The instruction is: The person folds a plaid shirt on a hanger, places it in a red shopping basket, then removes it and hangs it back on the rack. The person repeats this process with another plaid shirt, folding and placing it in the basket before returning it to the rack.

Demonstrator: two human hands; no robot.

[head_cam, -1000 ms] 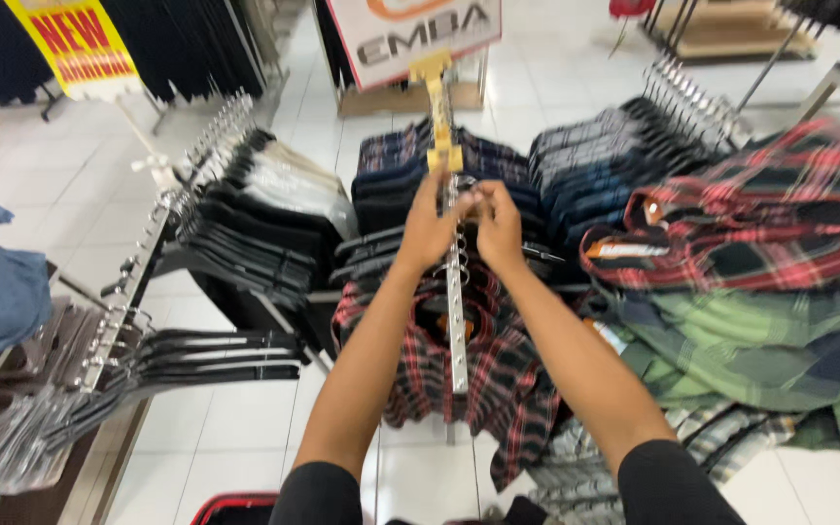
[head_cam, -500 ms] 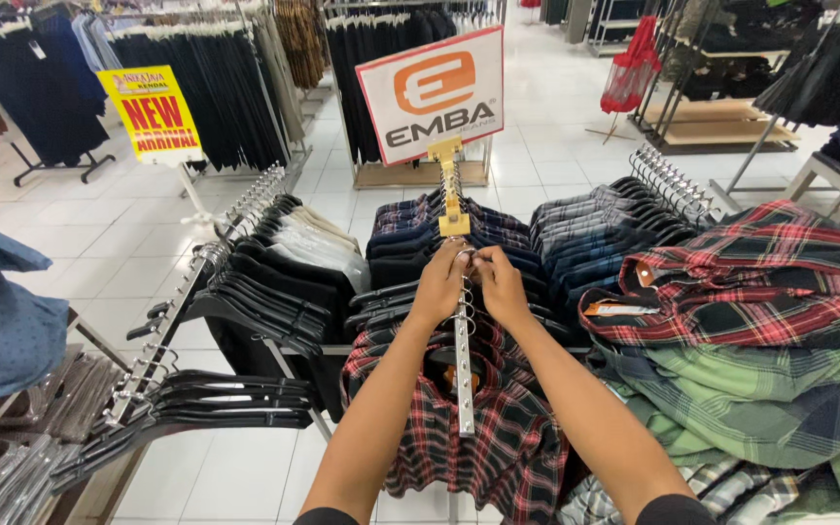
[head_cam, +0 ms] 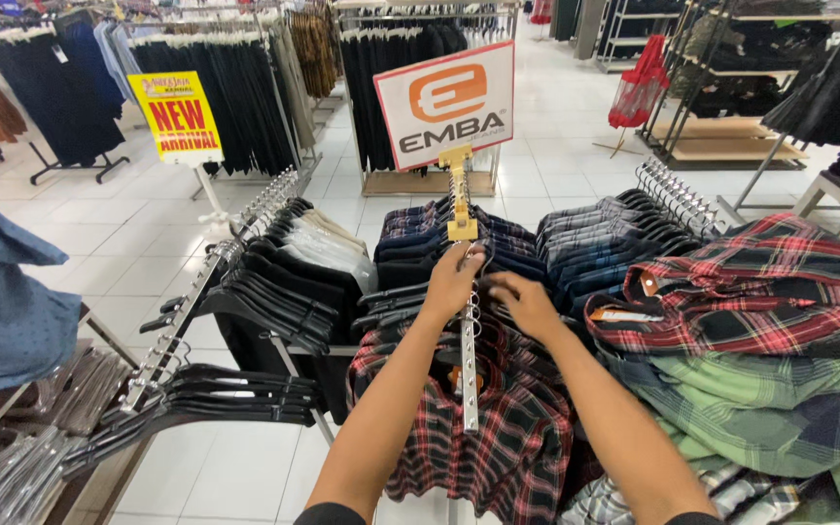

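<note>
— Hanging at the far left?
— Sitting there, a blue dotted garment [head_cam: 2,292], with empty black hangers [head_cam: 216,394] crowding the sloping left rack arm [head_cam: 211,282] just beside it, then black and white shirts [head_cam: 294,262] higher up that arm.

— And reaching in at the middle?
— Gripping the notched metal rack arm [head_cam: 469,360] near its upper end, the left hand [head_cam: 454,282], fingers curling around it. Hanging below along that arm, red plaid shirts [head_cam: 478,437]; standing above its top, a yellow clip [head_cam: 461,204] under a white and orange sign [head_cam: 446,102].

— Next over?
— Resting just right of the arm, the right hand [head_cam: 527,303], fingers bent and narrowly spread, touching dark hangers there; holding anything or not, impossible to tell.

— Lying at the right edge?
— Piling up, a red plaid shirt [head_cam: 751,292] over a green plaid one [head_cam: 760,408].
</note>
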